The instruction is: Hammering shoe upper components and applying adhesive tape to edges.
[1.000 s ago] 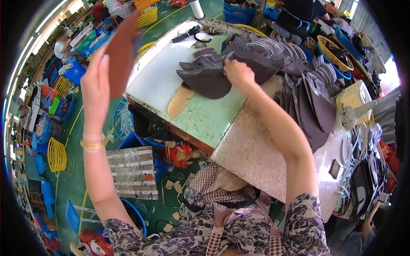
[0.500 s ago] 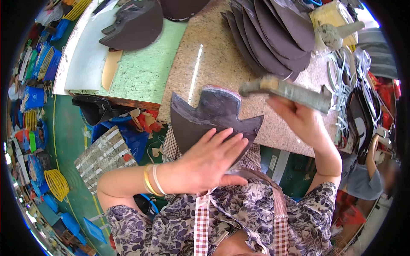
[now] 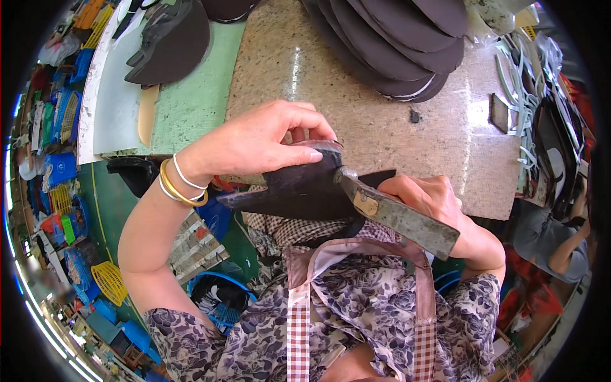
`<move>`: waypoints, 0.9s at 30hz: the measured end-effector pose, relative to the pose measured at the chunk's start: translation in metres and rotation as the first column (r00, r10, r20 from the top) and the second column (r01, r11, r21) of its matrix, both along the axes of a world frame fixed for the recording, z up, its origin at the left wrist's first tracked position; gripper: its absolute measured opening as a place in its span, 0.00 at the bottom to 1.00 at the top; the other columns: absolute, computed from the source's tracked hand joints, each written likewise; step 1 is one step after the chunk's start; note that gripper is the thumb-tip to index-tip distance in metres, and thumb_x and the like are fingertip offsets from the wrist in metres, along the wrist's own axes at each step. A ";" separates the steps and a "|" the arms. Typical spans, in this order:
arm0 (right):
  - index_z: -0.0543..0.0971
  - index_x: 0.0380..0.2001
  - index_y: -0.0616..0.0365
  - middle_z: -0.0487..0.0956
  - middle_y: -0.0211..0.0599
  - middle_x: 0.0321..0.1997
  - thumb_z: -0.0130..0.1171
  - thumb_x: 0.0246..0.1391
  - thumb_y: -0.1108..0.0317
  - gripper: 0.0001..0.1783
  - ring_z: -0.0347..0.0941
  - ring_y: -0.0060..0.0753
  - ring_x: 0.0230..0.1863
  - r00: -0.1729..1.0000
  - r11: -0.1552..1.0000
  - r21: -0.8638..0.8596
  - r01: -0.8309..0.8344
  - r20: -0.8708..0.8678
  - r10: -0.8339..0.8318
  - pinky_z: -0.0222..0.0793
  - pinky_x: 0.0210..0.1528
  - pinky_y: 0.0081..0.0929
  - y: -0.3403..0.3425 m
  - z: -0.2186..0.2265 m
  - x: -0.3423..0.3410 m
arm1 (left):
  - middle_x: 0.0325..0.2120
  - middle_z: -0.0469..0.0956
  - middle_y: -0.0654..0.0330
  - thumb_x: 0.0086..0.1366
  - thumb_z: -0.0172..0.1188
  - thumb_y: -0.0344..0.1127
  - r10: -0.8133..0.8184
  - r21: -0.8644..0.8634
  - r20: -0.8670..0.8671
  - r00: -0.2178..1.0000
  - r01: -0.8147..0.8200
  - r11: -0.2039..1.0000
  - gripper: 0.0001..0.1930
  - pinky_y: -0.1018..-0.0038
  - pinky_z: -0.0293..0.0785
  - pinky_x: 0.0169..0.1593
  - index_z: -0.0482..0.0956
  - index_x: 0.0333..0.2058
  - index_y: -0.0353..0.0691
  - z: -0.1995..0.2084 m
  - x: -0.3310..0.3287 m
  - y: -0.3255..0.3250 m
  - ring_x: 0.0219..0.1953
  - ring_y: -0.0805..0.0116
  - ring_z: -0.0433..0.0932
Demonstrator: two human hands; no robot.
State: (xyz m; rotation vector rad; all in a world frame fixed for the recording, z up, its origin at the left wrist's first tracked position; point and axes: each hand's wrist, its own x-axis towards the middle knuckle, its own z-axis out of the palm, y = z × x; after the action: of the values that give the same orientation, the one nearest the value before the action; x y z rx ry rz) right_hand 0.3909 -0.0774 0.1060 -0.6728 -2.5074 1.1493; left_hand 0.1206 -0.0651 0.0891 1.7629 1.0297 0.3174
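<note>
L hand (image 3: 273, 137) pinches the dark piece (image 3: 293, 194) by its top tab, thumb on the near side. The piece sits at the bench's (image 3: 375, 143) near edge, left of that edge's middle, w/ its wider part out over the wearer's lap. R hand (image 3: 429, 197) is closed on the hammer (image 3: 414, 224), most of the handle hidden; the metal head slants, narrow end up at the piece's neck, just R of the tab. Hard to say from here if that end touches or is just above.

On the bench: fanned stack (image 3: 407, 44) toward the far R corner; small scrap (image 3: 415, 117) btwn stack & near edge; block (image 3: 498, 113) by the R edge, pale straps (image 3: 525, 121) just beside. Toward the far L corner, more dark pieces (image 3: 178, 48), w/ a tan piece (image 3: 147, 118) jutting from under them near the L edge. Blue basket (image 3: 223, 305) on floor, below the near edge.
</note>
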 end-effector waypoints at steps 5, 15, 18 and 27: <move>0.72 0.35 0.61 0.72 0.38 0.23 0.59 0.49 0.67 0.12 0.73 0.40 0.21 1.000 1.000 0.018 0.008 0.003 -0.008 0.67 0.21 0.34 0.000 -0.012 -0.016 | 0.33 0.72 0.57 0.52 0.61 0.25 0.051 0.286 -0.071 0.996 -0.029 0.958 0.16 0.72 0.69 0.41 0.77 0.42 0.37 -0.015 -0.007 -0.011 0.37 0.63 0.73; 0.71 0.40 0.59 0.72 0.38 0.25 0.61 0.45 0.69 0.17 0.74 0.42 0.23 0.991 0.990 -0.113 0.084 0.117 -0.071 0.67 0.22 0.34 0.007 -0.009 -0.018 | 0.28 0.76 0.60 0.47 0.66 0.28 -0.099 0.489 -0.022 0.995 0.097 0.867 0.12 0.71 0.73 0.33 0.79 0.33 0.36 -0.028 -0.019 0.011 0.31 0.62 0.75; 0.71 0.41 0.59 0.74 0.39 0.27 0.64 0.38 0.69 0.23 0.75 0.42 0.25 0.989 0.974 -0.194 0.115 0.117 -0.093 0.68 0.23 0.33 0.013 -0.006 -0.017 | 0.28 0.76 0.60 0.46 0.67 0.29 -0.166 0.612 0.000 0.986 0.131 0.780 0.12 0.72 0.73 0.30 0.79 0.32 0.36 -0.033 -0.023 0.012 0.29 0.64 0.75; 0.71 0.39 0.58 0.72 0.41 0.22 0.62 0.41 0.66 0.20 0.73 0.47 0.23 0.971 0.968 -0.211 0.132 0.226 -0.083 0.67 0.24 0.37 0.026 -0.002 -0.037 | 0.28 0.76 0.62 0.41 0.68 0.26 -0.118 0.697 0.009 0.993 0.078 0.713 0.15 0.73 0.72 0.27 0.79 0.33 0.38 -0.042 -0.025 0.000 0.27 0.65 0.74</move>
State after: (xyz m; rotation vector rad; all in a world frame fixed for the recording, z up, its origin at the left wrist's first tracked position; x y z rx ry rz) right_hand 0.3542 -0.0511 0.1035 -1.0328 -2.4963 1.4012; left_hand 0.0955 -0.0651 0.0474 2.4631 0.8144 0.7614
